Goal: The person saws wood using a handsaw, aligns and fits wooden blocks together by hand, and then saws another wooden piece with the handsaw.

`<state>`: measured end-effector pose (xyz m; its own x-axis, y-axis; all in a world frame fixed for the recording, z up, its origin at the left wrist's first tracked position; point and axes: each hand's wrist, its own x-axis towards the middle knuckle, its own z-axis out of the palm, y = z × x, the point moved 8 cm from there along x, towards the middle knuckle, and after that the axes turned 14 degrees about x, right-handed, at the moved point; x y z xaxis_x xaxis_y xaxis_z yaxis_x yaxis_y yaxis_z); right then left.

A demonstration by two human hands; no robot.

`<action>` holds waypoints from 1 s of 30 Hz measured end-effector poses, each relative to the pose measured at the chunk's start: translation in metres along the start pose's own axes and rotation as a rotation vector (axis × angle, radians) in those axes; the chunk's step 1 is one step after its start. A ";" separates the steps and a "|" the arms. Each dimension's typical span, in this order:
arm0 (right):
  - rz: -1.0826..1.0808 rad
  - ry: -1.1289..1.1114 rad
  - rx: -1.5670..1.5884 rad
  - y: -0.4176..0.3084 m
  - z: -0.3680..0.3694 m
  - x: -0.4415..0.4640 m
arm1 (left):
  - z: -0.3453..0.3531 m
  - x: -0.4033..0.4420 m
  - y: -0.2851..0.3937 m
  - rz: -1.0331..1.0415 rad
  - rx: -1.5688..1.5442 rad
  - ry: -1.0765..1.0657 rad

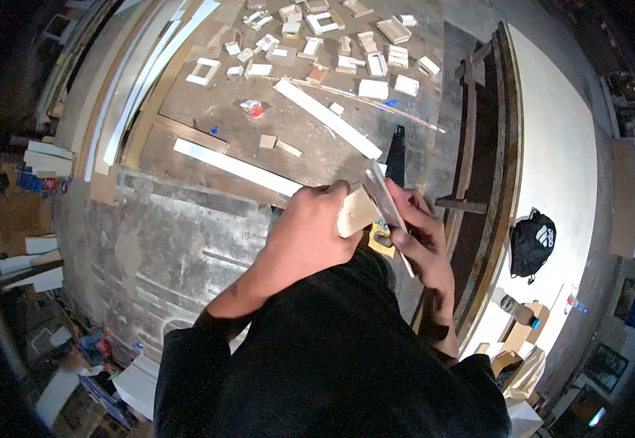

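My left hand [306, 226] is closed around a pale, cream-coloured piece [359, 212], perhaps wood, its broad end facing right. Close beside it, my right hand [425, 237] grips a thin flat strip [388, 196] on edge between thumb and fingers. The strip stands tilted, its upper end pointing away from me; whether it touches the cream piece I cannot tell. Below and beyond the hands lies a handsaw with a dark blade [396, 155] and a yellow handle [382, 242], partly hidden by the right hand and the strip.
Several small wooden offcuts [374, 89] lie scattered on the floor ahead. Two long white strips [328, 117] [233, 166] rest nearer. Long boards [142, 80] lie at the left. On the right, a white-topped table [562, 146] carries a black drawstring bag [532, 246] and a bottle [518, 311].
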<state>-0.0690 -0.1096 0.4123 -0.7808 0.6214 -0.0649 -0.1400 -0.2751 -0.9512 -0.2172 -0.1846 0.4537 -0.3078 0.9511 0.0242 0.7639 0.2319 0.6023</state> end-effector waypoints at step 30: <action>-0.300 0.176 -0.620 -0.021 0.042 0.062 | -0.025 0.059 -0.110 -0.174 -0.160 0.003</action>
<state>-0.1396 -0.0961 0.4405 -0.6453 0.7290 0.2283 0.0800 0.3617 -0.9288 -0.3335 -0.1591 0.4084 -0.4292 0.8989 -0.0885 0.5993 0.3567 0.7166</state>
